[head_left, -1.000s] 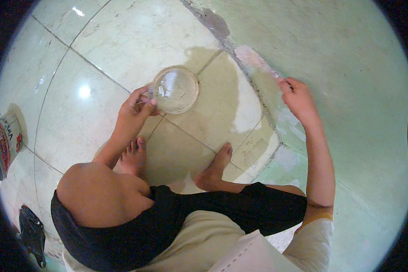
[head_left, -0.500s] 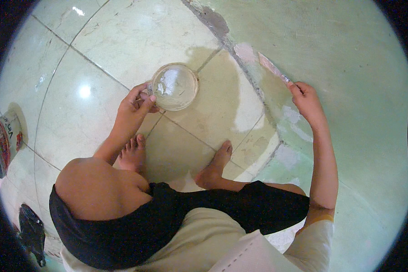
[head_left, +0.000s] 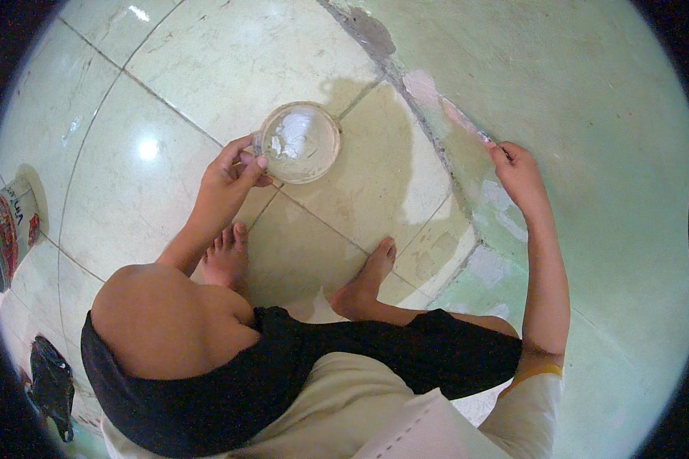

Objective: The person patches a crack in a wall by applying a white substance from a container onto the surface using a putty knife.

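Observation:
My left hand (head_left: 240,165) grips the side of a round, clear cup-like container (head_left: 299,163), its thumb at the rim and its fingers behind. White paste (head_left: 292,136) lies inside the container. My right hand (head_left: 519,174) is closed around the handle end of a putty knife (head_left: 459,116). The long, narrow blade lies against the green wall (head_left: 620,191), pointing up and left. Its tip is beside a pale smeared patch (head_left: 421,86) near the joint between wall and tiles. Whether the whole blade touches the wall I cannot tell.
Light floor tiles (head_left: 172,126) spread under my bare feet (head_left: 366,284). A rough grey joint (head_left: 436,145) runs along the wall's foot. More pale patches (head_left: 488,264) mark the wall lower down. At the far left are a printed bucket (head_left: 15,222) and a black plastic bag (head_left: 52,379).
The whole view has shifted slightly. The blade's tip sits a little lower, slightly farther from the top of the pale patch. My left hand still holds the container.

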A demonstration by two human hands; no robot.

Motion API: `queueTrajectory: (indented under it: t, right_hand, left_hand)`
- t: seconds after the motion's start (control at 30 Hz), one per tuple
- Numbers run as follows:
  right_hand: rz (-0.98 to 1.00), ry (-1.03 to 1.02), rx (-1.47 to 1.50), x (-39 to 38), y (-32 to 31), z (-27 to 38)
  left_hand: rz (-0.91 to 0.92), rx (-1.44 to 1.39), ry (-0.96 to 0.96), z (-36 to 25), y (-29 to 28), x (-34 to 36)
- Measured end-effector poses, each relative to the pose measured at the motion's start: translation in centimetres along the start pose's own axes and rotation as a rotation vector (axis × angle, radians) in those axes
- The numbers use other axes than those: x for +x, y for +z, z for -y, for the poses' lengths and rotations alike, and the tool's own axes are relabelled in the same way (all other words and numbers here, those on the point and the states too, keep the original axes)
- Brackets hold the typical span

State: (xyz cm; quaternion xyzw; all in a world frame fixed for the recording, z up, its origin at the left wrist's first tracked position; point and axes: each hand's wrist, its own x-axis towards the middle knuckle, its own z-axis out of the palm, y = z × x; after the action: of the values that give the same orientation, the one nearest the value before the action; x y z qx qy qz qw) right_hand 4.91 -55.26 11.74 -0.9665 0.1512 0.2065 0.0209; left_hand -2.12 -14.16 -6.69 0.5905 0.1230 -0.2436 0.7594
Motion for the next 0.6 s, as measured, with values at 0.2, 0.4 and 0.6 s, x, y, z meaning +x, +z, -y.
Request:
queueTrajectory:
  t: [0.2, 0.4, 0.6]
  right_hand:
    - [0.062, -0.05, -0.071, 1.4, 1.8, 3.8]
    - [0.029, -0.095, -0.206, 3.9, 3.6, 6.2]
    - [0.053, -0.079, -0.222, 5.1, 3.6, 7.0]
  left_hand:
    - [0.008, 0.002, 0.015, -0.3, 0.4, 0.2]
    - [-0.008, -0.021, -0.025, 0.0, 0.2, 0.2]
    - [0.009, -0.043, -0.007, 0.3, 0.1, 0.3]
